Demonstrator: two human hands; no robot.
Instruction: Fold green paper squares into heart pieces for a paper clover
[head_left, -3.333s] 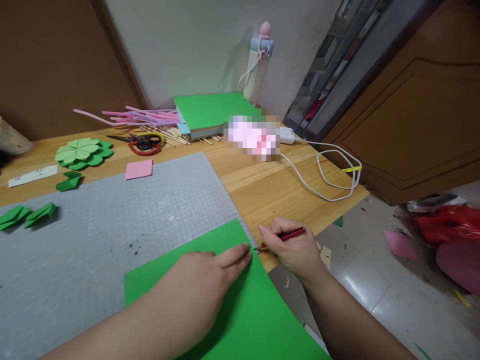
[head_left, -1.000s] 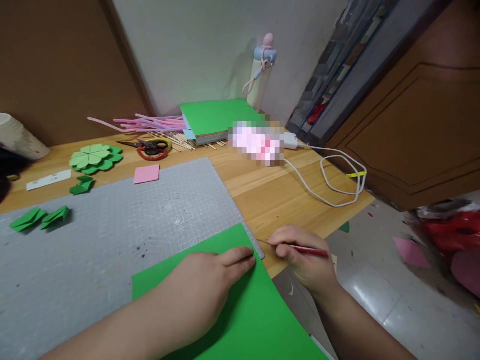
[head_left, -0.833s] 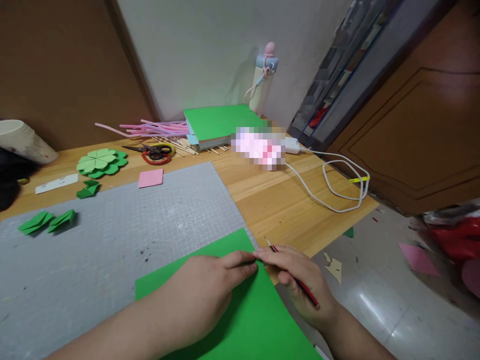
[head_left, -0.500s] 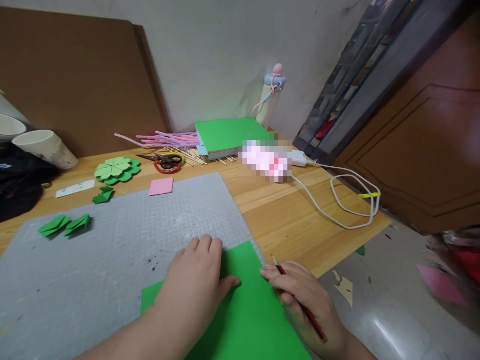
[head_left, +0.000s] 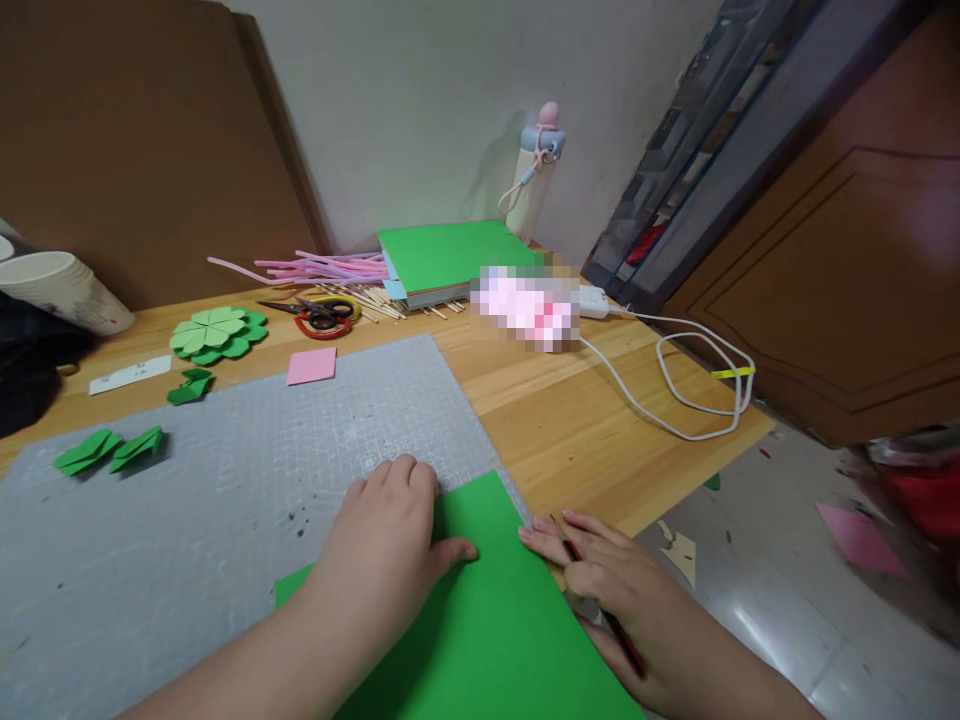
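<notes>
A green sheet of paper (head_left: 487, 620) lies at the near edge of the grey cutting mat (head_left: 225, 480). My left hand (head_left: 390, 540) rests flat on the sheet's far edge, fingers together and thumb stretched out across the green. My right hand (head_left: 607, 580) lies along the sheet's right edge with a red and black pencil (head_left: 600, 600) gripped between its fingers, tip pointing away from me.
Folded green paper pieces (head_left: 109, 450), a green paper clover (head_left: 214, 333), a pink square (head_left: 311, 366), scissors (head_left: 315, 312), pink straws and wooden sticks lie at the back. A green paper stack (head_left: 450, 255), a bottle (head_left: 536, 170) and a white cable (head_left: 675, 380) are to the right. The table edge drops off right of my right hand.
My left hand slid from the sheet's corner up to its far edge. My right hand turned the pencil from sideways to pointing away and settled against the sheet's right edge.
</notes>
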